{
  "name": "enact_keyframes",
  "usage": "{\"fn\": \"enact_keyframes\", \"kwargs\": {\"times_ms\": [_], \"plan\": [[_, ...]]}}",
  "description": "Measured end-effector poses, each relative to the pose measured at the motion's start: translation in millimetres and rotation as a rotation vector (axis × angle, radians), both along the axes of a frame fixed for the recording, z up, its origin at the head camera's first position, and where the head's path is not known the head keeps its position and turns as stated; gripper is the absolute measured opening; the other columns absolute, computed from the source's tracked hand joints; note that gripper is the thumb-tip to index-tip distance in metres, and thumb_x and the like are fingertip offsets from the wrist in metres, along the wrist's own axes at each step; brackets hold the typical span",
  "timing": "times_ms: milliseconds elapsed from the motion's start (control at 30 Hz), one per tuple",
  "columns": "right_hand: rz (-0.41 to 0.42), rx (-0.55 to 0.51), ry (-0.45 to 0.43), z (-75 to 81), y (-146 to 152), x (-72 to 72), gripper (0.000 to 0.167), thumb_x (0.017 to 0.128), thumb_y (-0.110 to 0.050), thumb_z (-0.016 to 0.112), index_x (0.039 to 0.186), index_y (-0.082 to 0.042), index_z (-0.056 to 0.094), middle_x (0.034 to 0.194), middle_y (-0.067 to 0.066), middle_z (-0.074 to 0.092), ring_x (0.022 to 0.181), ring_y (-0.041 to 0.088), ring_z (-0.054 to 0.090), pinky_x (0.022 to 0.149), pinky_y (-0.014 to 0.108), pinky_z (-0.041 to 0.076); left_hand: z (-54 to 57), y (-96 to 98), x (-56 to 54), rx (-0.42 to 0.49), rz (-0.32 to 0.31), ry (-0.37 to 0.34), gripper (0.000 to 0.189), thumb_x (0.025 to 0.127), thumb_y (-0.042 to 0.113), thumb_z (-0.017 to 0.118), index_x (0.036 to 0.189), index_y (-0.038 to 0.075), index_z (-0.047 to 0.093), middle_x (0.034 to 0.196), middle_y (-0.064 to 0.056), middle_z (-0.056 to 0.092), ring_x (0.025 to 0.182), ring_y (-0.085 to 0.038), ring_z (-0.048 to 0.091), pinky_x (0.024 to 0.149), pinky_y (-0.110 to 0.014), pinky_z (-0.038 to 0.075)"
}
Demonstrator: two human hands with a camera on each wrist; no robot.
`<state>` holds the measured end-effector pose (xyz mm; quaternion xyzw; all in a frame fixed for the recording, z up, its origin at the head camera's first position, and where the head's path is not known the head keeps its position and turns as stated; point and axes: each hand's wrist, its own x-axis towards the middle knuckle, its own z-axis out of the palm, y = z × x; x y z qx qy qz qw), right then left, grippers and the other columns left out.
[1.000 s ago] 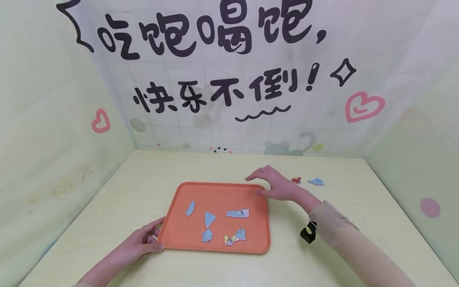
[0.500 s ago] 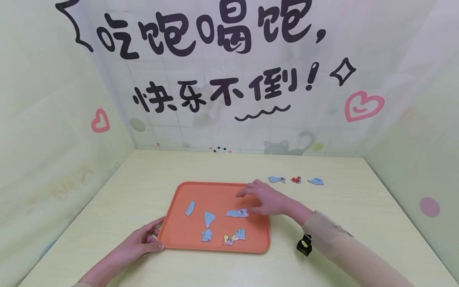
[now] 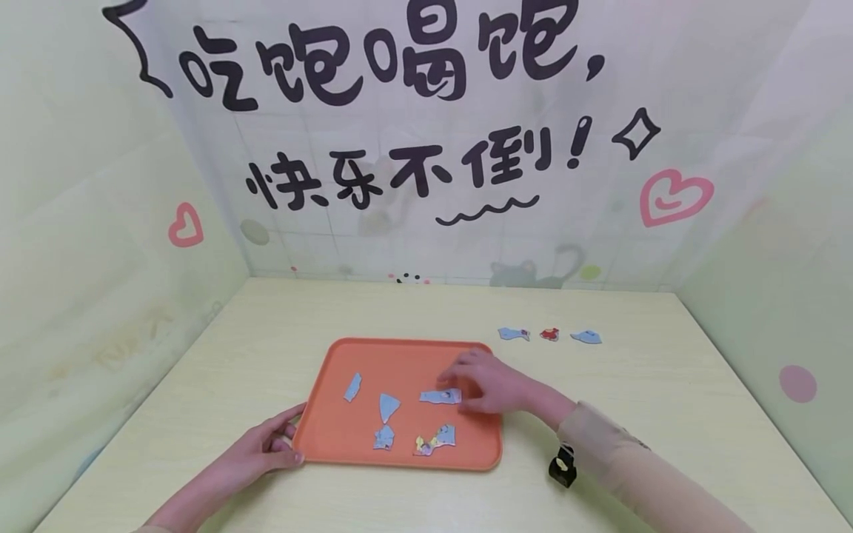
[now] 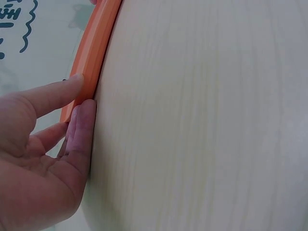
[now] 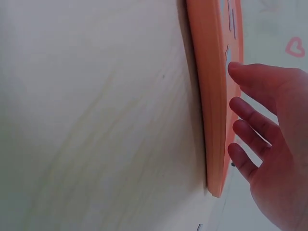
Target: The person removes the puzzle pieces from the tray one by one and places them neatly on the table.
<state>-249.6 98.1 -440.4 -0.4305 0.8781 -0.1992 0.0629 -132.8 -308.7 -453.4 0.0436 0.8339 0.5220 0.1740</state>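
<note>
On the table lies an orange tray (image 3: 393,363) bearing several flat, irregular printed picture pieces, mostly light blue. My left hand (image 3: 266,446) grips the tray's left front corner; in the left wrist view its thumb (image 4: 72,89) lies on the rim and the fingers are beneath and beside it. Over the tray's right side is my right hand (image 3: 489,381), fingers loosely bent around the long blue piece (image 3: 438,397). Whether they touch it is unclear. Nearer me on the tray is a blue and yellow piece (image 3: 436,440); farther left are a triangular piece (image 3: 389,407) and a narrow strip (image 3: 353,387).
Behind the tray's right corner lie a blue piece (image 3: 514,334), a red piece (image 3: 549,334) and another blue piece (image 3: 586,337) in a row on the table. A printed backdrop (image 3: 426,244) closes off the back, with panels at both sides.
My right hand has come from the tray's far right corner toward me and lower, over the long blue piece. The blue piece behind it is now uncovered. My left hand stays put.
</note>
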Motion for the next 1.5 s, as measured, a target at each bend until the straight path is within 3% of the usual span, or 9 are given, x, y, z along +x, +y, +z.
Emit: {"fn": "enact_keyframes", "kwargs": {"times_ms": [300, 767, 1033, 1267, 1500], "plan": [[-0.01, 0.017, 0.052, -8.9, -0.4, 2.2, 0.033, 0.091, -0.022, 0.07, 0.124, -0.022, 0.068, 0.116, -0.005, 0.061, 0.111, 0.014, 0.048, 0.097, 0.034, 0.045, 1.6, 0.9, -0.2, -0.018, -0.005, -0.007, 0.089, 0.087, 0.013, 0.073, 0.155, -0.005, 0.019, 0.119, -0.018, 0.046, 0.084, -0.006, 0.049, 0.073, -0.02, 0.046], [-0.035, 0.033, 0.046, -9.0, -2.7, 7.8, 0.026, 0.093, -0.018, 0.067, 0.118, -0.022, 0.072, 0.105, -0.006, 0.059, 0.097, 0.009, 0.044, 0.081, 0.022, 0.042, 0.0, 0.2, -1.1, -0.013, -0.001, -0.007, 0.09, 0.086, 0.013, 0.074, 0.155, -0.005, 0.019, 0.118, -0.017, 0.048, 0.081, -0.005, 0.048, 0.073, -0.019, 0.045], [-0.043, 0.031, 0.089, -2.8, -4.7, 9.7, 0.023, 0.09, -0.018, 0.069, 0.112, -0.022, 0.073, 0.102, -0.006, 0.057, 0.095, 0.009, 0.045, 0.079, 0.022, 0.043, 1.1, 1.2, -1.6, -0.03, 0.008, -0.012, 0.089, 0.086, 0.015, 0.074, 0.155, -0.004, 0.02, 0.119, -0.016, 0.047, 0.082, -0.006, 0.047, 0.074, -0.019, 0.044], [-0.062, -0.003, 0.123, 5.5, 1.9, 8.1, 0.024, 0.088, -0.015, 0.069, 0.112, -0.02, 0.073, 0.105, -0.004, 0.061, 0.1, 0.012, 0.048, 0.088, 0.028, 0.047, -0.4, -0.1, -1.1, -0.013, -0.002, -0.001, 0.088, 0.086, 0.012, 0.074, 0.154, -0.006, 0.02, 0.118, -0.017, 0.048, 0.081, -0.005, 0.047, 0.073, -0.019, 0.045], [-0.121, -0.056, 0.12, 12.7, 17.3, 3.7, 0.028, 0.085, -0.013, 0.071, 0.112, -0.018, 0.073, 0.11, -0.003, 0.063, 0.102, 0.013, 0.051, 0.089, 0.032, 0.047, -0.5, -0.6, -2.7, -0.01, -0.011, -0.013, 0.09, 0.087, 0.013, 0.073, 0.155, -0.006, 0.017, 0.119, -0.017, 0.048, 0.08, -0.004, 0.048, 0.072, -0.019, 0.045]]}}
